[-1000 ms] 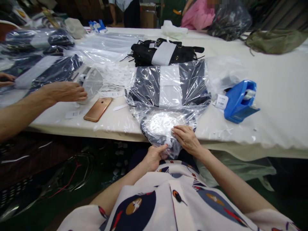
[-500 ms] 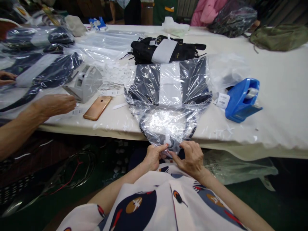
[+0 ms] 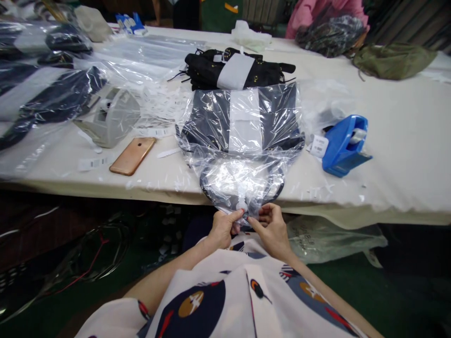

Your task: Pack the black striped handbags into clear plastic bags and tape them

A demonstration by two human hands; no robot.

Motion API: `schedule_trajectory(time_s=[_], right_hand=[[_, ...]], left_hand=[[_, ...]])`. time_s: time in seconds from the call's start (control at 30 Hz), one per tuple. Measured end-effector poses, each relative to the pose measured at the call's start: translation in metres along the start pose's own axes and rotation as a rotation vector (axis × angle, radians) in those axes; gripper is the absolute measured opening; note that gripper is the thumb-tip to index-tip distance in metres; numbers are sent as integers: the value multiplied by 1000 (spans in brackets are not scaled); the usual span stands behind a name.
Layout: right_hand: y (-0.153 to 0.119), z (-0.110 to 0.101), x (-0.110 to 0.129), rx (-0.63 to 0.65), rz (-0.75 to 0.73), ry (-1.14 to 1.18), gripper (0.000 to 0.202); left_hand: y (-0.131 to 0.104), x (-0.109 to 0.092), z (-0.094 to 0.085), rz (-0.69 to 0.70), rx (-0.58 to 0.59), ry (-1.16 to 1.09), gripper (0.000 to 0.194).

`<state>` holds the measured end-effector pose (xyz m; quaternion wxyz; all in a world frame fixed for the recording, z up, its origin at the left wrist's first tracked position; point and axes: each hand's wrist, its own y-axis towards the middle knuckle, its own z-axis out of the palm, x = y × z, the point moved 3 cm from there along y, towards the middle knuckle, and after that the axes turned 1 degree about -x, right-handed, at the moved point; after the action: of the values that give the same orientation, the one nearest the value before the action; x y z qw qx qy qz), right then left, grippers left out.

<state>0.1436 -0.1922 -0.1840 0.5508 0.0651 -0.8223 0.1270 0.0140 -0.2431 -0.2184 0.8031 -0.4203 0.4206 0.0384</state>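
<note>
The left hand (image 3: 223, 229) is pinching the near edge of the plastic bag (image 3: 244, 126); the right hand (image 3: 273, 230) is pinching it too. The bag lies at twelve o'clock from them, on the table (image 3: 398, 155).

Blue tape dispenser (image 3: 344, 146); 1 phone (image 3: 132, 156), seemingly rose-gold.

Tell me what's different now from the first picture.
The right hand, which lay on the clear bag, has moved toward the wearer and now takes hold of the bag's near end beside the left hand. The co-worker's hands at the left have gone out of view. The left hand's hold, the phone and the blue dispenser look unchanged.
</note>
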Motion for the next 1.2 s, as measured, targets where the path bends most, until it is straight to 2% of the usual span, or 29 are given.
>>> schedule_trajectory(time_s=[0.13,0.2,0.27,0.43,0.57,0.67,0.8,0.87,1.0,1.1,1.2], right_hand=[[-1,6,-6,19,81,243,45],[-3,8,-6,41,68,288,41],[-6,9,-2,54,-13,226,33],[-6,14,18,126,-335,-94,10],[-2,21,27,167,-521,-206,11],[-1,22,20,179,-466,-174,8],[-4,20,5,193,-371,-107,17],[-6,20,1,187,-351,-96,19],[-6,24,4,182,-348,-66,20],[-4,28,12,231,-424,-120,15],[-2,32,16,321,-514,-203,6]], left_hand=[[-1,-2,1,-12,-21,51,33],[-2,-4,2,-18,-41,63,32],[-4,-6,2,-16,-52,63,30],[-7,-8,3,32,-24,54,28],[-5,-4,4,44,-29,40,31],[-5,-4,1,-1,-6,-9,29],[-14,-11,-5,-158,161,-113,31],[-17,-13,-8,-195,185,-191,36],[-13,-10,-10,-59,52,-182,35],[-8,-3,-7,11,20,-137,26],[-6,-2,-8,23,25,-95,18]])
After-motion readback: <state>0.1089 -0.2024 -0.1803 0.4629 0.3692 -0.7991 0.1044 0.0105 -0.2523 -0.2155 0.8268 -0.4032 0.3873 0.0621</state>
